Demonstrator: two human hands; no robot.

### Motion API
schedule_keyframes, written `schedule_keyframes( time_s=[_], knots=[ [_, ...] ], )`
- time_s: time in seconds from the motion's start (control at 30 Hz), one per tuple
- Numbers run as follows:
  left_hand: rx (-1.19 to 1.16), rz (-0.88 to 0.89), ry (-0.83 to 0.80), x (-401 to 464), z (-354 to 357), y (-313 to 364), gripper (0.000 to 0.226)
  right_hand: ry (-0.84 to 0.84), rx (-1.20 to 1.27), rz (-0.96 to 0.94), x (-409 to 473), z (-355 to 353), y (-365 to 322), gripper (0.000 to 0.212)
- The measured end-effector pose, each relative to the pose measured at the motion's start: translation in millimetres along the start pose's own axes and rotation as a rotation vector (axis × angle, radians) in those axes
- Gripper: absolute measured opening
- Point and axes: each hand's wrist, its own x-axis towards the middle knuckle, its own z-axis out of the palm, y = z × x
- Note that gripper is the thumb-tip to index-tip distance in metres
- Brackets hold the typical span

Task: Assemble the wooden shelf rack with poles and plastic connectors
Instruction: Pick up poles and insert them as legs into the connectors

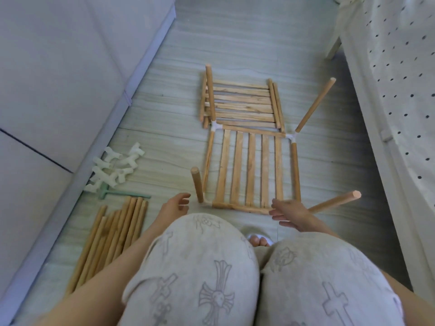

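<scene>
Four round wooden poles point(315, 105) rise from the corners of a slatted shelf panel point(249, 170) lying flat on the pale streaked floor point(164, 137), joined by white plastic connectors point(290, 136). Just below the panel's near edge, the left hand point(175, 205) and right hand point(288, 212) hover with loosely spread fingers, gripping nothing.

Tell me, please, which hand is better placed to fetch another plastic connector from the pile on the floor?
Probably the left. The left hand is open and holds nothing, and the connector pile lies on its side, past the loose poles. The right hand sits at the shelf frame's opposite corner.
</scene>
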Motion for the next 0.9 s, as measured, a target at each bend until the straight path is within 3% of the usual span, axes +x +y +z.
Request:
schedule_keyframes(
  time_s=[0.23,0.43,0.57,0.73,0.9],
  knots=[
    [-0.047,-0.031,0.081,-5.0,-34.1,-39.2,0.03,-0.234,-0.409,-0.286,-11.3,37.2,-93.7,0.038],
    [0.011,-0.073,0.17,41.2,-66.2,-69.9,0.034,-0.296,-0.783,-0.477,28.8,79.4,-157.8,0.044],
    [0.165,-0.096,0.282,96.9,-87.6,-81.9,0.047,-0.362,-1.081,-0.54,79.8,113.8,-174.3,0.049],
    [0.432,-0.105,0.409,164.0,-107.1,-94.0,0.056,-0.275,-1.436,-0.738,135.7,161.6,-179.1,0.054],
    [0.573,-0.278,0.4,200.9,-111.7,-109.1,0.046,-0.296,-1.645,-0.767,164.1,188.3,-156.8,0.056]
  ],
)
